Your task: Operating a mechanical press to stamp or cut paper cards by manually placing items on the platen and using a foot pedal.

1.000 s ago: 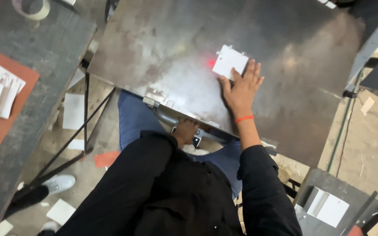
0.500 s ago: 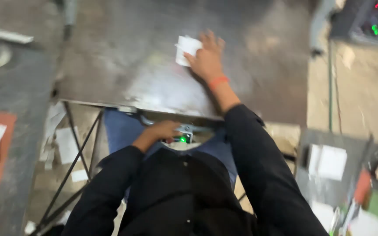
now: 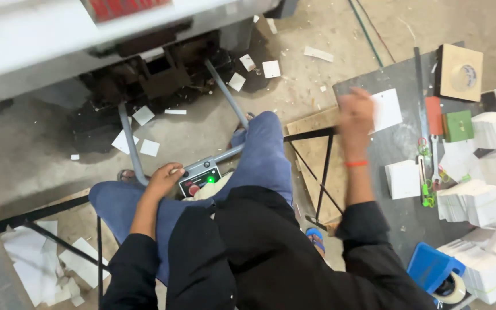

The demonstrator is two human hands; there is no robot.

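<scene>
White paper card (image 3: pixel 387 109) — small, square-ish, a bit motion-blurred — lies flat on the grey side table, half under the fingers. The little control box (image 3: pixel 201 179) sits between the knees — green light glowing.

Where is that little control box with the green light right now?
In the head view the control box sits low and left of centre, on a grey metal bar between the person's knees, with the left hand resting against its left end.

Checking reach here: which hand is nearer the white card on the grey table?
Right. The right hand is at the white card, seemingly touching it; the left hand rests by the control box.
</scene>
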